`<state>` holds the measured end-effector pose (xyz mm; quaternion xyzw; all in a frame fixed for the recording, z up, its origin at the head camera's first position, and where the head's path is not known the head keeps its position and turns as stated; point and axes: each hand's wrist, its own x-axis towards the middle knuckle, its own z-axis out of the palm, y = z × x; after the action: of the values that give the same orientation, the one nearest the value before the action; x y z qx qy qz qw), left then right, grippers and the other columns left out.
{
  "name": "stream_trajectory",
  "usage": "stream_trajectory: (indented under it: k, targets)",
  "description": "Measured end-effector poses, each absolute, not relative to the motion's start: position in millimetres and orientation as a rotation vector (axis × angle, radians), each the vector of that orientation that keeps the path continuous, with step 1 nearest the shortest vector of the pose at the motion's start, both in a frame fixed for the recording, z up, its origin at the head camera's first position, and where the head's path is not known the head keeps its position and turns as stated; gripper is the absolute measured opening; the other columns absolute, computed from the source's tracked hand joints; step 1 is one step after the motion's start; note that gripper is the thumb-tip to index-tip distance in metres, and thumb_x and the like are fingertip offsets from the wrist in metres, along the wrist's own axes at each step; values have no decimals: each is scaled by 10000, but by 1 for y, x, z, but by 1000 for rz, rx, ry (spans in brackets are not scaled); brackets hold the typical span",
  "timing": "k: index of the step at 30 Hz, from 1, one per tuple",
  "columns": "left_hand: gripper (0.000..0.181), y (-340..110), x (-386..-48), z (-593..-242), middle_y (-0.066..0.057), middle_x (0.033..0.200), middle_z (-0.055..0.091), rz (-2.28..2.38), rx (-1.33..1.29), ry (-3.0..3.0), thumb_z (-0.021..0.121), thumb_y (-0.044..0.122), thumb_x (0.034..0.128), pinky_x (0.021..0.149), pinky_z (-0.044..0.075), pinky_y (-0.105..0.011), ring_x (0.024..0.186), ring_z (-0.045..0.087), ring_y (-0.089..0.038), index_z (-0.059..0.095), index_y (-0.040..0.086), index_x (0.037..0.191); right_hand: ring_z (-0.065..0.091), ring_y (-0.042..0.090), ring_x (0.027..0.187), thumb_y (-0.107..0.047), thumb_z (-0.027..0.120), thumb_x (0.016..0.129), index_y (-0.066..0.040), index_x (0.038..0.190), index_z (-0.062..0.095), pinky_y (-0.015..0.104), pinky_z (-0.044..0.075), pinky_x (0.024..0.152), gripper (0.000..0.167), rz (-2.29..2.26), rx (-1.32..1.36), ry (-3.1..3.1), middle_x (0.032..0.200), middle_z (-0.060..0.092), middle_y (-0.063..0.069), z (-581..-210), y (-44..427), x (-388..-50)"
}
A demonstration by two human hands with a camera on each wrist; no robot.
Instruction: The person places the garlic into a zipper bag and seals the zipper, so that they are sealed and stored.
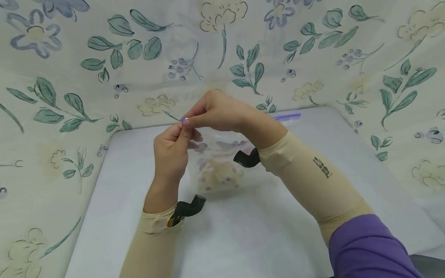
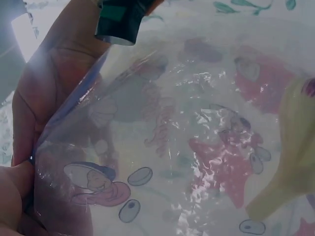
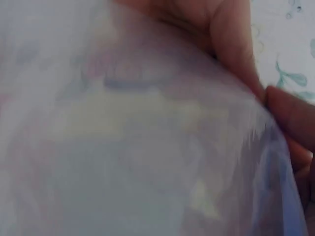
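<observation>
A clear plastic zip bag with a purple zip strip stands upright on the table, printed with pink starfish and small sea figures. A pale yellow item with dark pinkish spots lies inside at the bottom; its exact kind is unclear through the plastic. My left hand pinches the bag's upper left corner between thumb and fingers. Right beside it, the thumb and fingers of my right hand pinch the zip's left end. In the right wrist view, blurred plastic hides most of the hands.
The bag stands on a white table. Behind it hangs a floral cloth, close to the table's far edge. A black camera mount sticks out from the left wrist, and another black mount from the right.
</observation>
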<state>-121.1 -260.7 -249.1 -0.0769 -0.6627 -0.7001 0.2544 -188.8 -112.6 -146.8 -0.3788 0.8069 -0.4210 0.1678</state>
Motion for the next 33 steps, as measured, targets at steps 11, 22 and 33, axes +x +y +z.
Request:
stream_trajectory:
  k: [11,22,33]
  targets:
    - [326,-261,-123,-239,52,739,713,-1804,-247,-1751,636,208,997,613,615,-299,719,700,-112,718,-105,1035,594,120,771,-234,709,952,-172,972,817,276,320,557,126,-1296,-1062,2316,835,765,-4,-143,-117,-186]
    - [306,-251,-121,-252,65,750,703,-1812,-206,-1772,621,198,1008,633,624,-345,740,691,-114,716,-92,1012,577,146,809,-259,718,939,-167,992,818,281,393,598,145,-1288,-992,2363,868,776,-28,-160,-110,-185]
    - [293,-266,-119,-248,53,803,723,-1822,-137,-1738,608,187,1015,666,628,-333,783,704,-126,719,-83,1040,581,149,859,-238,723,935,-133,1009,812,299,471,711,155,-1284,-1055,2376,939,781,-10,-157,-117,-191]
